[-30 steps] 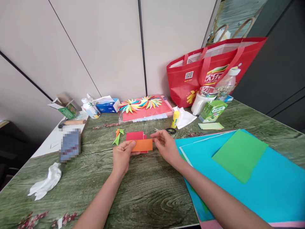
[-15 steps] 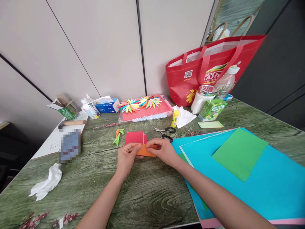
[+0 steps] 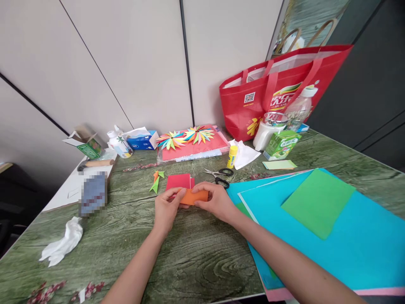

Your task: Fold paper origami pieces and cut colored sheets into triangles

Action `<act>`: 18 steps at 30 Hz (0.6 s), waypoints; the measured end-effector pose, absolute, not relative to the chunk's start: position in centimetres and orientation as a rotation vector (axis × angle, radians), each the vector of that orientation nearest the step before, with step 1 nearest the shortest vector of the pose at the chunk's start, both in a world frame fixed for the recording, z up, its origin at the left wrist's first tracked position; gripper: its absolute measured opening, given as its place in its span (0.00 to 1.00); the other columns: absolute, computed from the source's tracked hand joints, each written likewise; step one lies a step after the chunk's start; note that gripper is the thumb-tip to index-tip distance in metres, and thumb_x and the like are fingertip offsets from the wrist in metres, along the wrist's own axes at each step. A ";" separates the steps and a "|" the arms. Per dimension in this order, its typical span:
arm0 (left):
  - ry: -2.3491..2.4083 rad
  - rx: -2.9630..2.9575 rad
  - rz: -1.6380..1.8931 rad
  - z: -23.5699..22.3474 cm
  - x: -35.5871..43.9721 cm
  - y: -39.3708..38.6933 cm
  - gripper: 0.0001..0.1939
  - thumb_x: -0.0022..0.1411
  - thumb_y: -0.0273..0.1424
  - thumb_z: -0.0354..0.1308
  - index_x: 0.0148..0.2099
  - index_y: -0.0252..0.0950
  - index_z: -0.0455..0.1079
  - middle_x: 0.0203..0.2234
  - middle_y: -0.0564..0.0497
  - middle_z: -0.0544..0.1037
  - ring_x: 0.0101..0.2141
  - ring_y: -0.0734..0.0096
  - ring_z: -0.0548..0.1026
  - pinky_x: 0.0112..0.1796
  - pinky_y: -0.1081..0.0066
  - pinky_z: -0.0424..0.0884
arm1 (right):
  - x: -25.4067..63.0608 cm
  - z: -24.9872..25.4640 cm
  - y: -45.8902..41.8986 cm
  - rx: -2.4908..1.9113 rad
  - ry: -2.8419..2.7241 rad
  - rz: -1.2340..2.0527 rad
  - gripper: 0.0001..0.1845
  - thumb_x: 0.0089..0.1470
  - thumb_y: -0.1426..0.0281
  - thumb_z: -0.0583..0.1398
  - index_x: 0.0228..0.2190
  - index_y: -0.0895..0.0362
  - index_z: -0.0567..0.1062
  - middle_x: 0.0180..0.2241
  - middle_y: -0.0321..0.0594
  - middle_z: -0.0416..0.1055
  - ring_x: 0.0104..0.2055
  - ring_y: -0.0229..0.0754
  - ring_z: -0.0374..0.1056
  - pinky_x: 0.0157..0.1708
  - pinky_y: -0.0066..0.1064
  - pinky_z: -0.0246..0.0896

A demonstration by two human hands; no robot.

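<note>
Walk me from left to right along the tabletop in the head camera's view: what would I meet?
Crumpled white tissue → white bottle → left hand → orange paper → right hand → green square sheet.

Orange sheet (image 3: 196,197): smooth, matt paper. Red paper (image 3: 178,181): flat and matt. Scissors (image 3: 216,174): shiny metal blades, black handles. Glue stick (image 3: 232,158): smooth yellow plastic. Bottle (image 3: 299,110): clear, glossy plastic. Tissue (image 3: 63,244): thin, creased white paper. Tabletop (image 3: 202,261): streaked wood-grain finish with a faint sheen, though whether solid wood or printed covering is unclear.
</note>
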State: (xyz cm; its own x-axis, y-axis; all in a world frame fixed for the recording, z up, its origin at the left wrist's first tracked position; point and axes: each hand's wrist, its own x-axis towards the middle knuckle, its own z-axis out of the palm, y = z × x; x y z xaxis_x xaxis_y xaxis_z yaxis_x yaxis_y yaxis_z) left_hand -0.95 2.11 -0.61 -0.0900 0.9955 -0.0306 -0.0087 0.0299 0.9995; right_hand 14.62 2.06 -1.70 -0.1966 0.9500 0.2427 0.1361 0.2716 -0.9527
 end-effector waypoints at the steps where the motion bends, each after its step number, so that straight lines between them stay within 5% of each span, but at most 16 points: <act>1: 1.252 1.137 1.240 -0.6 -1.0 2.1 0.14 0.44 0.37 0.64 0.31 0.32 0.74 0.25 0.51 0.77 0.21 0.71 0.73 0.21 0.71 0.74 | 14.7 -1.7 2.1 -1.029 -1.567 1.051 0.14 0.37 0.79 0.61 0.31 0.57 0.74 0.36 0.38 0.71 0.38 0.41 0.67 0.39 0.32 0.60; 6: 1.089 1.086 1.112 -0.2 -1.1 2.1 0.21 0.43 0.33 0.65 0.41 0.34 0.68 0.31 0.50 0.77 0.26 0.71 0.75 0.28 0.69 0.74 | 14.9 -1.5 2.3 -1.012 -1.546 0.988 0.15 0.37 0.80 0.60 0.32 0.57 0.74 0.36 0.39 0.71 0.39 0.41 0.67 0.40 0.31 0.61; 18: 1.236 1.119 0.988 0.0 -0.4 1.7 0.18 0.38 0.27 0.65 0.34 0.30 0.66 0.22 0.50 0.78 0.22 0.67 0.76 0.27 0.70 0.74 | 14.7 -1.2 2.0 -0.969 -1.661 0.828 0.16 0.37 0.83 0.60 0.31 0.56 0.75 0.36 0.39 0.72 0.39 0.40 0.68 0.42 0.32 0.61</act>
State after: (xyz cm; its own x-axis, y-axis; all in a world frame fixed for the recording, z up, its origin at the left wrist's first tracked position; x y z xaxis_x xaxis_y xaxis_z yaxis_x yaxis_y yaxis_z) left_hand -0.44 1.65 0.02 0.0937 0.9764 -0.1948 0.0248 0.1933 0.9808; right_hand 14.73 2.02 -1.23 -0.1783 0.8930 0.4133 0.2077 0.4447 -0.8713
